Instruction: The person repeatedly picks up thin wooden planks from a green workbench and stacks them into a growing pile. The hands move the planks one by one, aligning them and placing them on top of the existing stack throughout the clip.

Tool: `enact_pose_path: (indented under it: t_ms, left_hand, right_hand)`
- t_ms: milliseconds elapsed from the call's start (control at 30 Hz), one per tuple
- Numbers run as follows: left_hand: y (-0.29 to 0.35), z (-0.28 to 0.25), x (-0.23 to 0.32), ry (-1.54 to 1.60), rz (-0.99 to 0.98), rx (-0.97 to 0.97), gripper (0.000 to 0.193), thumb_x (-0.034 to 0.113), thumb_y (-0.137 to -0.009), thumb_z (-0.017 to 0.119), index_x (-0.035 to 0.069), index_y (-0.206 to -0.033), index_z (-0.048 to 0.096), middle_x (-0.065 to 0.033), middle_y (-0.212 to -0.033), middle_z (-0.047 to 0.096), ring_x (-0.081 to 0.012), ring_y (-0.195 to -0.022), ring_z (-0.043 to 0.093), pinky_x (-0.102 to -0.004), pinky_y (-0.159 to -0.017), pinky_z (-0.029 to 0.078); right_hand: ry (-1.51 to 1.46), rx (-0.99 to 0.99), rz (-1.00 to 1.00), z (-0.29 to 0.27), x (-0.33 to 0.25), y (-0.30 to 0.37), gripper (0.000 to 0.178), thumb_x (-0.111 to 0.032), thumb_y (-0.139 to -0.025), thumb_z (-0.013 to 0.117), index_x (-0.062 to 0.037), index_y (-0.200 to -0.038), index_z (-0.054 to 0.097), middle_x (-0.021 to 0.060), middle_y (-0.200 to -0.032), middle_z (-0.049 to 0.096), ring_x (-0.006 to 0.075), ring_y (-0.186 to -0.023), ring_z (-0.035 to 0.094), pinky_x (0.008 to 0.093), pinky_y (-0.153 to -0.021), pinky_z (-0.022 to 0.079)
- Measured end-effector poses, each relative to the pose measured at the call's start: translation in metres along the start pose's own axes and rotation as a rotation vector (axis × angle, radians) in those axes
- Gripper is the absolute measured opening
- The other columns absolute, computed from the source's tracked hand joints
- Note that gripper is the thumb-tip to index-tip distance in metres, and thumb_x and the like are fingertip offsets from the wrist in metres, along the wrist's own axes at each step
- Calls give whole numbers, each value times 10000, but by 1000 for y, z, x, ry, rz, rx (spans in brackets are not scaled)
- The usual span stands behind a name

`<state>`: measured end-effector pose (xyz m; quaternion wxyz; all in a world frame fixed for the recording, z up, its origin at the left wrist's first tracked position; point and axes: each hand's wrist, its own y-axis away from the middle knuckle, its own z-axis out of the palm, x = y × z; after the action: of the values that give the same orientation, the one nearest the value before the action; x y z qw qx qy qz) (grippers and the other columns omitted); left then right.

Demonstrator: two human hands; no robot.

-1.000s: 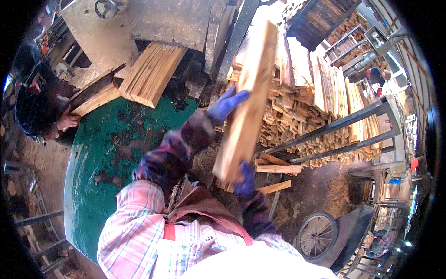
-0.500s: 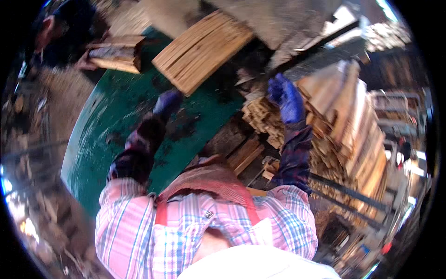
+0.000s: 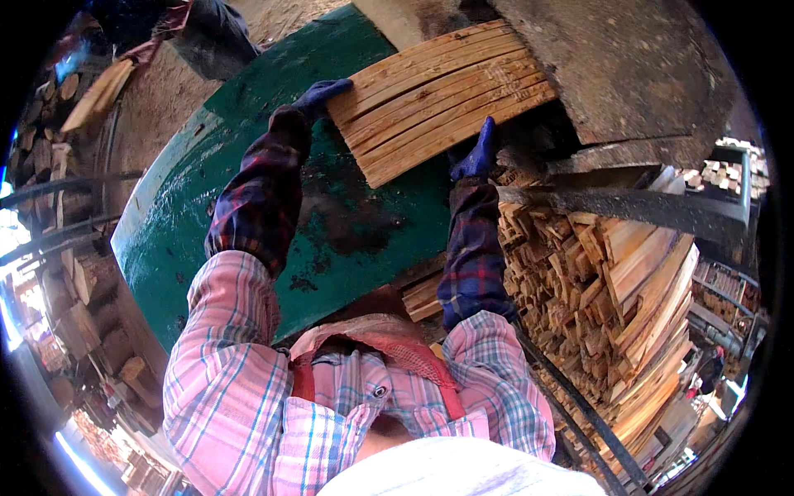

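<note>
A block of sawn wooden boards (image 3: 442, 91), pale brown with dark lengthwise gaps, lies tilted across the far end of a green tabletop (image 3: 198, 198). Wearing a blue glove, my left hand (image 3: 319, 96) grips the boards' left end. My right hand (image 3: 476, 154), gloved in blue too, holds their near edge with the thumb up against it. Its other fingers are mostly hidden below the wood. Dark plaid sleeves cover both forearms. Black smears and wet patches mark the green surface under my arms.
A large stack of split wood strips (image 3: 571, 289) stands at the right behind a dark metal bar (image 3: 637, 207). At the upper left, a co-worker's arm holds a piece of wood (image 3: 99, 93). Cut logs and wood pieces (image 3: 83, 306) pile up along the left.
My right hand has come from the wood stack to the boards' near edge. My left hand has moved up to their left end. The co-worker's wood has moved left, away from the table.
</note>
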<state>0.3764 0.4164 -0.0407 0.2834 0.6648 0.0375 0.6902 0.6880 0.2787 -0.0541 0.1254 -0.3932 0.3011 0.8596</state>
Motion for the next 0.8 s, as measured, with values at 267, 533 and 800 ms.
enact_pose_path:
  t_ms: [267, 533, 800]
  left_hand:
    - [186, 64, -22, -203, 168, -102, 501, 317, -865, 617, 9, -1246, 513, -35, -1157, 573, -125, -1054, 500, -317, -953, 393]
    - [274, 0, -73, 473, 136, 59, 665, 311, -797, 647, 7, -1327, 383, -129, -1305, 456, -237, -1180, 440, -358, -1008, 335]
    - [392, -83, -139, 623, 376, 420, 781, 250, -761, 687, -18, -1377, 290, -130, -1387, 359, -223, -1263, 348, -335, -1032, 289]
  right_hand:
    - [-35, -225, 180, -30, -7, 33, 559, -426, -948, 374, -58, -1366, 329, 154, -1380, 367, 268, -1250, 387, 425, -1046, 349]
    - [161, -201, 597, 18, 68, 192, 571, -460, -883, 505, -92, -1312, 430, 98, -1260, 507, 267, -1133, 494, 413, -987, 402]
    - [115, -720, 1023, 118, 153, 274, 593, -450, -883, 486, -68, -1331, 410, 121, -1273, 508, 306, -1139, 495, 443, -1005, 377]
